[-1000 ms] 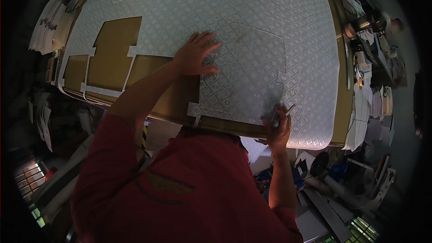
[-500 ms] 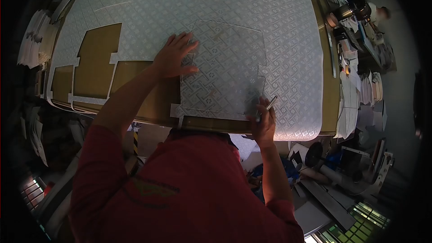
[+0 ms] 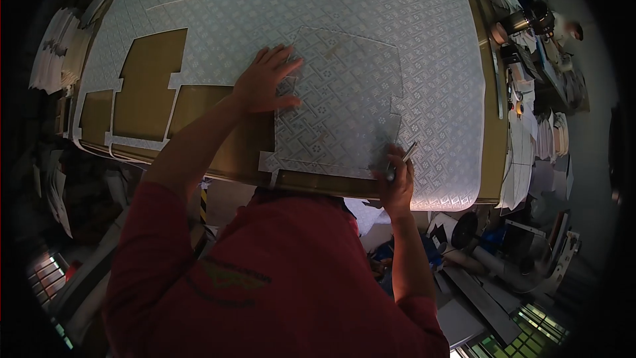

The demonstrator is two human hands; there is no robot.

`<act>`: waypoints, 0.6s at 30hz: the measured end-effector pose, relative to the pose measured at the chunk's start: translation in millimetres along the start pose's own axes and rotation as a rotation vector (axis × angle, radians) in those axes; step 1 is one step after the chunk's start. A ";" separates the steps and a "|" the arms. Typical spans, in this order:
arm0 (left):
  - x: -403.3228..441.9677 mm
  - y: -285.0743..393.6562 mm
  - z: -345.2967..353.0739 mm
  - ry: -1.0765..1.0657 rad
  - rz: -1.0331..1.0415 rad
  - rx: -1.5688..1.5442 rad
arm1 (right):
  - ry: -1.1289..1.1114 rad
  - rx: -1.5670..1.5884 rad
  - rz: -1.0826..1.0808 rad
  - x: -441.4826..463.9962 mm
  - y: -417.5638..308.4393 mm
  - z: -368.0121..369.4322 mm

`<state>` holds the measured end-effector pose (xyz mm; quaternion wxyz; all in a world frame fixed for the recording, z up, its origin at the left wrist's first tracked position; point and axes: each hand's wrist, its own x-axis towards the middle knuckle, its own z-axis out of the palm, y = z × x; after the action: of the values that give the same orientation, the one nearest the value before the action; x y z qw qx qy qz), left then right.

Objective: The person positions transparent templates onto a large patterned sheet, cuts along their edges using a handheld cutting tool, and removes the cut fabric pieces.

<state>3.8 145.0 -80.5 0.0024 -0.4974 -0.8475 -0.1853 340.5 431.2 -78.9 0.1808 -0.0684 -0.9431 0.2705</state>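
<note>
A see-through template (image 3: pixel 344 103) with a notched right edge lies flat on a pale, silvery patterned sheet (image 3: pixel 437 93). My left hand (image 3: pixel 265 83) is spread, with its fingers and thumb across the template's left edge. At the template's lower right corner, my right hand (image 3: pixel 397 182) is closed around a slim silver pen-like tool (image 3: pixel 411 151), whose upper end points up and to the right. The tool's lower end is dark and blurred by the fingers, so I cannot tell whether it touches the sheet.
Left of the template, cut-out openings in the sheet bare the brown table (image 3: pixel 149 86). Narrow strips of sheet run between them. Paper stacks (image 3: pixel 56 53) stand at the left. A metal ruler (image 3: pixel 497 83) lies along the right edge, near shelves with papers and a dark cylindrical container (image 3: pixel 513 23).
The whole view has shifted slightly, so everything sits a little further right. Both hands keep nearly the same place on the template.
</note>
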 end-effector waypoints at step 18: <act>-0.3 -1.4 4.6 0.027 0.012 -0.015 | -0.010 0.026 -0.028 1.3 0.5 1.8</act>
<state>3.7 145.5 -85.3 0.0112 -0.4998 -0.8430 -0.1984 338.6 431.0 -80.2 0.1809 -0.0514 -0.9412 0.2807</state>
